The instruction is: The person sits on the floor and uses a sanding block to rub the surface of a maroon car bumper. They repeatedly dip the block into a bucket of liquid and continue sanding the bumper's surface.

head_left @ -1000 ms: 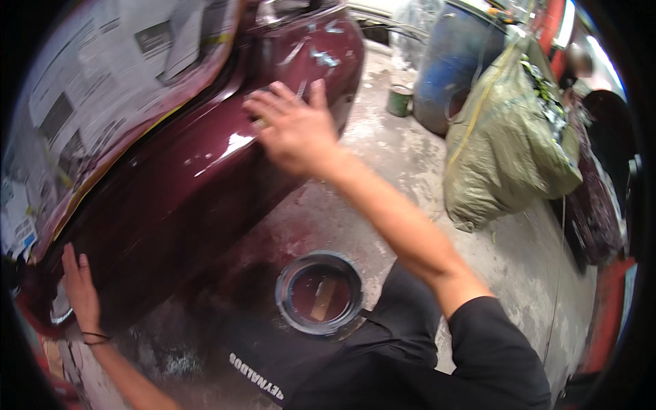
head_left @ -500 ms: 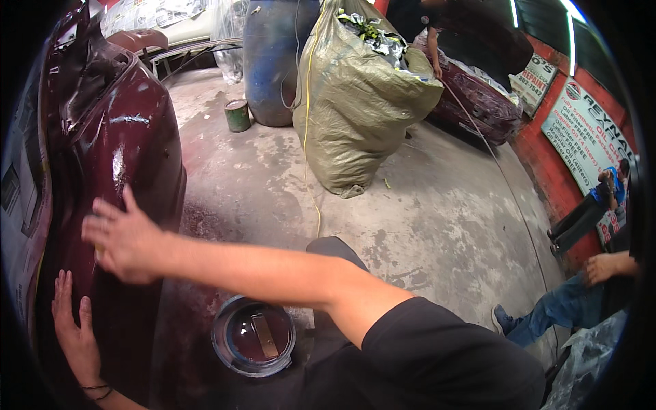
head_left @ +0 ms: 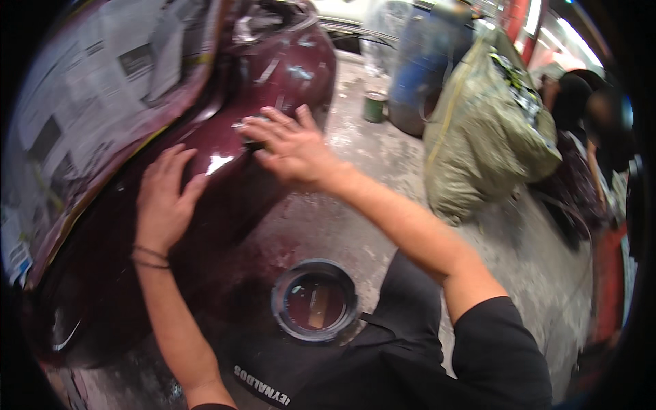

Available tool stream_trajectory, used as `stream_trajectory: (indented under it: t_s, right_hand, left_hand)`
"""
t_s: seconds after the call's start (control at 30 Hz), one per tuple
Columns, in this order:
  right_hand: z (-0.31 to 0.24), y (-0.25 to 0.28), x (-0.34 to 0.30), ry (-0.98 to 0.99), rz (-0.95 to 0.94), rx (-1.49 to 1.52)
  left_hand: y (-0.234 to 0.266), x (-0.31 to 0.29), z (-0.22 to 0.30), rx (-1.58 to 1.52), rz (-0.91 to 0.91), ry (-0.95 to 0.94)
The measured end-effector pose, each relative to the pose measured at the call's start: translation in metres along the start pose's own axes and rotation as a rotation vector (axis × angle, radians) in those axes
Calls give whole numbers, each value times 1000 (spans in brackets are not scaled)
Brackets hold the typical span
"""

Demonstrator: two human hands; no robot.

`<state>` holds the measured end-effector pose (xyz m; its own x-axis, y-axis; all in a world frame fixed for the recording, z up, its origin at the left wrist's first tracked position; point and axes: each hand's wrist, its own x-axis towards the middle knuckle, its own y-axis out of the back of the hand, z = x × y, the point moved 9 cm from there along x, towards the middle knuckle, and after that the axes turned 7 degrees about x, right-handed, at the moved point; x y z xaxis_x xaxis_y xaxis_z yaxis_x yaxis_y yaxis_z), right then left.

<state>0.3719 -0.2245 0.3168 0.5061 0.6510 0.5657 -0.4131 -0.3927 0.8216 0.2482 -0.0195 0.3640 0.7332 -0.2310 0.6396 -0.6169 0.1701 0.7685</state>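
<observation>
A glossy dark-red car body panel (head_left: pixel 225 198) curves across the left half of the view, wet highlights on its surface. My left hand (head_left: pixel 164 195), a dark cord around its wrist, rests on it with fingers extended and holds nothing. Farther along the panel, near its raised edge, my right hand (head_left: pixel 294 149) presses down with fingers outstretched. A small dark piece shows under its fingers, mostly covered, and I cannot make out its kind. Below the panel, a round tub (head_left: pixel 278 301) on the floor contains reddish liquid and a flat tan strip (head_left: pixel 318 306).
Newspaper masking (head_left: pixel 102 75) covers the area beyond the panel's edge. Toward the back stand a green can (head_left: pixel 374 108), a blue drum (head_left: pixel 418 72) and a bulging woven sack (head_left: pixel 482 137). At the far right is another person (head_left: pixel 574 102), blurred, beside a dark-red car part.
The view has swung left, so everything sits farther right in it. My right hand remains on the panel, now near its raised edge; my left hand has slid up the panel.
</observation>
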Motion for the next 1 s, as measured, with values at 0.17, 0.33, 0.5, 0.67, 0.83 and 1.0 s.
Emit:
stream_trajectory:
  t_s: [0.17, 0.33, 0.5, 0.67, 0.83, 1.0]
  right_hand:
    - [79, 40, 40, -292, 116, -181]
    - [35, 2, 9, -141, 38, 166]
    - [12, 9, -10, -168, 36, 101]
    - [18, 39, 15, -260, 234, 130]
    - [-29, 8, 2, 49, 223, 254]
    - [-31, 8, -10, 98, 371, 247]
  left_hand:
    - [-2, 7, -2, -26, -79, 104]
    - [-4, 7, -1, -15, -62, 130]
    - [-5, 6, 3, 48, -27, 93]
    - [8, 5, 12, -56, 20, 86]
    - [24, -21, 39, -386, 323, 57]
    - [-24, -84, 95, -563, 274, 204]
